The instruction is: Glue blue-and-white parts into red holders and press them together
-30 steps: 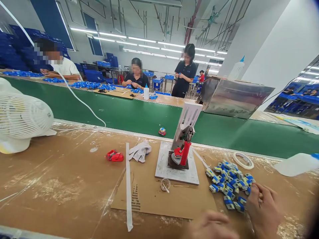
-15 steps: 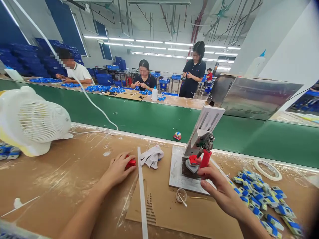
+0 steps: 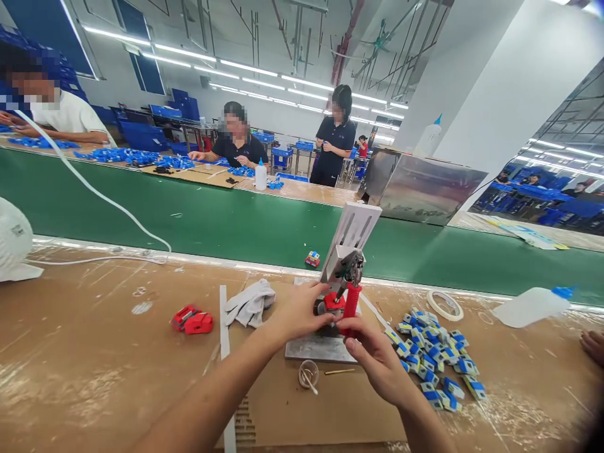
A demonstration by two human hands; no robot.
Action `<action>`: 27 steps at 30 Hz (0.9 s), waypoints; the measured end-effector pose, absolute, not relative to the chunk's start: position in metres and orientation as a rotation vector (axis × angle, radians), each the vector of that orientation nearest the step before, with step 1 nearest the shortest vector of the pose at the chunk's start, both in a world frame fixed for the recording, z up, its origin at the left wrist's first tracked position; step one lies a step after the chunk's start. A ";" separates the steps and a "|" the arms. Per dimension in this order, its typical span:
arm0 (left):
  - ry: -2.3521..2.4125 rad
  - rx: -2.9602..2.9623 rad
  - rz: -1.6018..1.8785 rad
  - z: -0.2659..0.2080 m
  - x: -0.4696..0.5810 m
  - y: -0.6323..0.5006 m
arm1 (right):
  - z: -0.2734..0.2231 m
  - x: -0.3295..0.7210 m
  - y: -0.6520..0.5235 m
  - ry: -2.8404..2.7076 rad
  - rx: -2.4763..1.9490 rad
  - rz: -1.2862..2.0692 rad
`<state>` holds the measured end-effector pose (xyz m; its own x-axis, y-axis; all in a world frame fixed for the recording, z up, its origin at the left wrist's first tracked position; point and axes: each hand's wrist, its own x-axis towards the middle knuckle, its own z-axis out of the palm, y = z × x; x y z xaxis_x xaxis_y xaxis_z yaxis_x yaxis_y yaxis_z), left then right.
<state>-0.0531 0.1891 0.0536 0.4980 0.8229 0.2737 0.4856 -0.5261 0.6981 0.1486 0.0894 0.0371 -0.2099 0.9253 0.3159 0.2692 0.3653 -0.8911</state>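
A small hand press (image 3: 350, 242) stands on a grey metal base plate (image 3: 315, 348) on a sheet of cardboard. My left hand (image 3: 298, 313) reaches over the plate, and its fingertips pinch a red part (image 3: 333, 302) sitting in the press's jig. My right hand (image 3: 374, 355) comes from below and grips the press's red handle (image 3: 352, 301). Two more red parts (image 3: 192, 319) lie on the table to the left, apart from both hands.
Right of the press lie several blue parts (image 3: 436, 360), a tape roll (image 3: 444, 304) and a tipped glue bottle (image 3: 531, 306). A white glove (image 3: 249, 302), a white strip (image 3: 225, 333) and a small cup (image 3: 309, 374) lie close by. A green conveyor belt (image 3: 236, 220) runs behind. Another person's hand (image 3: 594, 346) shows at the right edge.
My left hand left the red parts on the table and moved right to the press jig. My right hand closed on the red handle. The view shifted left, so the fan is mostly out of frame.
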 end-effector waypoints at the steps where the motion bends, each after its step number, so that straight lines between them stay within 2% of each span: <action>1: 1.063 2.176 0.790 0.051 -0.041 0.196 | 0.044 0.150 0.082 -1.690 -1.081 0.888; 6: 1.044 2.109 0.765 0.040 -0.030 0.207 | 0.120 0.146 0.087 -1.593 -0.777 0.996; 9: 1.035 2.078 0.781 0.046 -0.045 0.201 | 0.167 0.135 0.128 -1.500 -0.630 0.791; 11: 1.024 1.975 0.819 0.052 -0.059 0.195 | 0.176 0.131 0.146 -1.444 -0.641 0.624; 15: 0.783 1.344 0.961 0.062 -0.081 0.170 | 0.132 0.127 0.126 -1.516 -0.844 0.536; 20: 0.452 0.887 1.021 0.061 -0.056 0.127 | 0.062 0.113 0.071 -1.425 -0.994 0.946; 22: 0.412 0.805 1.013 0.053 -0.037 0.115 | 0.053 0.107 0.060 -1.245 -0.955 1.022; 27: 0.464 0.970 1.027 0.034 -0.018 0.104 | 0.049 0.101 0.053 -1.038 -0.956 0.924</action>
